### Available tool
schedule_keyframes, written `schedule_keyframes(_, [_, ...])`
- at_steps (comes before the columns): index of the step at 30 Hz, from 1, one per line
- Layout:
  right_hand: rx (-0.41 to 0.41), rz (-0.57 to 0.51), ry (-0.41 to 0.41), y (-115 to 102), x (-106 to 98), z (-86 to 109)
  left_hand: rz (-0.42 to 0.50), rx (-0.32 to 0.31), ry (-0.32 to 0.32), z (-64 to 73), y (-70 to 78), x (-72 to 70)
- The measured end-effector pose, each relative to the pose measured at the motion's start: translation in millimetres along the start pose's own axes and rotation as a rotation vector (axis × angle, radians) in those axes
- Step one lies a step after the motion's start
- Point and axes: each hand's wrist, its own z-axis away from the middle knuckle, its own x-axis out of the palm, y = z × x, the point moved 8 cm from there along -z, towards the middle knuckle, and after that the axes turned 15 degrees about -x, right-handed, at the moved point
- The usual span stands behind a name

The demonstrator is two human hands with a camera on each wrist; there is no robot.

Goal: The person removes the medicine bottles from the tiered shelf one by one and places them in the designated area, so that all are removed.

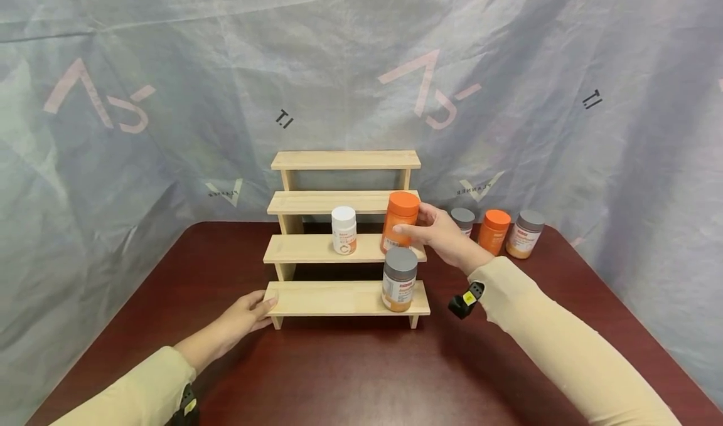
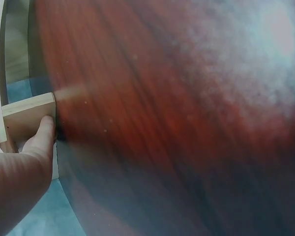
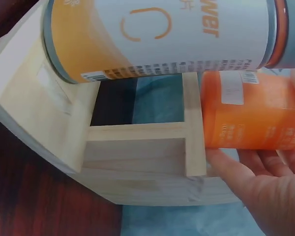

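A four-tier wooden display stand (image 1: 327,297) stands on the table. My left hand (image 1: 243,316) grips the left end of its lowest shelf, with the thumb on the board. In my right hand (image 1: 443,234) is an orange bottle (image 1: 400,220) with an orange lid, held at the right end of the second shelf from the bottom. Its base is at that shelf's board (image 3: 194,128) in the right wrist view. To its left on the same shelf a small white bottle (image 1: 344,233) stands upright. A grey-lidded jar (image 1: 400,283) sits below, on the lowest shelf's right end.
Right of the stand, on the dark red table (image 1: 361,376), are a partly hidden grey-lidded jar (image 1: 463,218), an orange-lidded bottle (image 1: 494,230) and another grey-lidded jar (image 1: 525,234). Behind the table hangs a grey printed sheet (image 1: 339,68).
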Motion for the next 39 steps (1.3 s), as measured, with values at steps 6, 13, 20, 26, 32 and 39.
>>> schedule_keyframes(6, [-0.039, 0.077, 0.05, -13, -10, 4.1, -0.015, -0.009, -0.001, -1.1, -0.3, 0.6])
schedule_keyframes(13, [-0.041, 0.071, 0.073, -22, -14, 2.8, -0.021, -0.011, 0.01, -0.6, -1.0, -0.3])
schedule_keyframes(20, [-0.04, 0.072, 0.09, -26, -17, 5.1, -0.026, 0.002, 0.015, -2.2, 0.9, -1.4])
schedule_keyframes(26, [0.004, 0.13, 0.097, -25, -25, 13.1, -0.031, 0.001, 0.023, -2.4, 2.4, -2.3])
schedule_keyframes(32, [0.032, 0.155, 0.121, -21, -36, 20.6, -0.031, -0.006, 0.03, 0.4, 3.3, -2.4])
schedule_keyframes(39, [0.051, 0.155, 0.149, -24, -45, 29.9, -0.034, -0.01, 0.032, -0.8, 1.4, -1.8])
